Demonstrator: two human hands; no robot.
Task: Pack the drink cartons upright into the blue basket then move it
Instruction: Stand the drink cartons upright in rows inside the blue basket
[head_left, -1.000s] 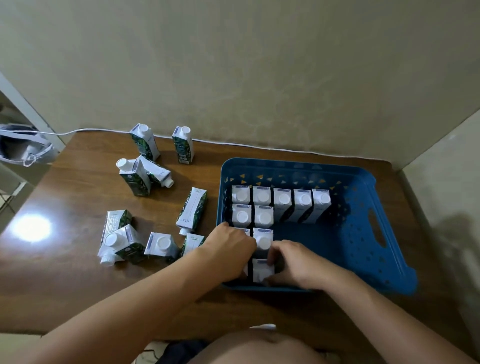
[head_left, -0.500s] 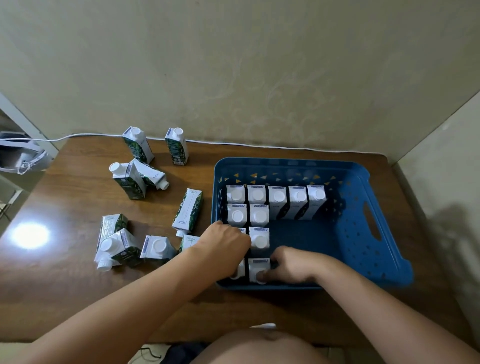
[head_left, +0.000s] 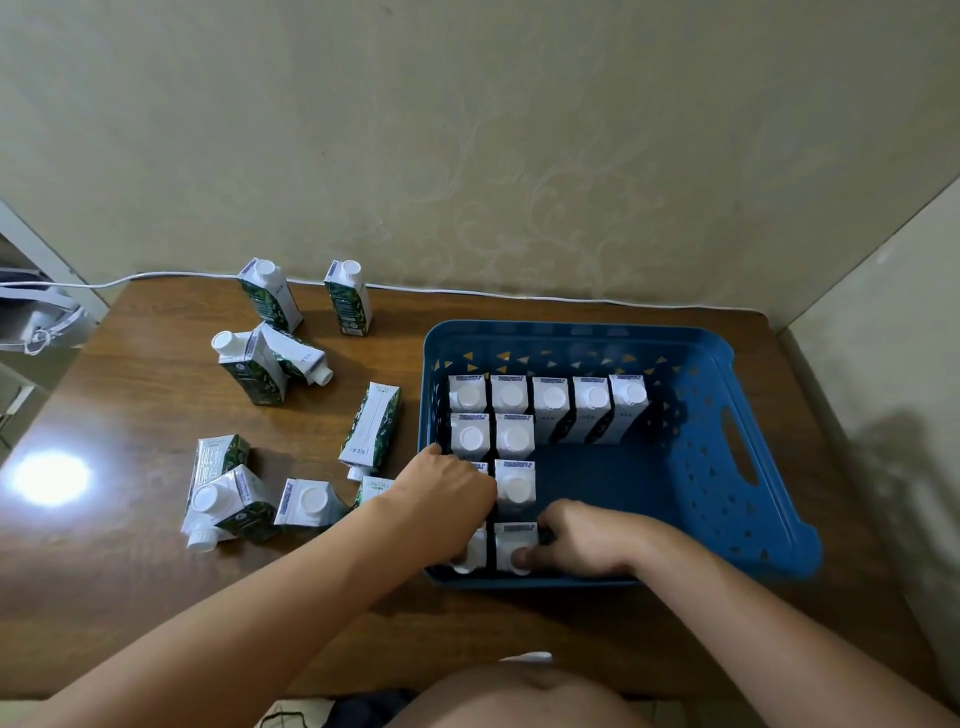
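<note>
We're in what looks like a home: a dark wooden table (head_left: 156, 587) pushed into a corner, patterned beige wallpaper (head_left: 498, 171) behind it, a white cable (head_left: 519, 296) trailing along its back edge.

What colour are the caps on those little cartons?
White, seen clearest on the upright cartons in the blue basket, head view.

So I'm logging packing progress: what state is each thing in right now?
Basket: on the table, part filled, right half bare.
Back row: five cartons, upright.
Front carton: upright, right hand on it.
Left hand: over the left column; grip hidden.
Loose cartons: on the table, some upright, some lying down.
</note>
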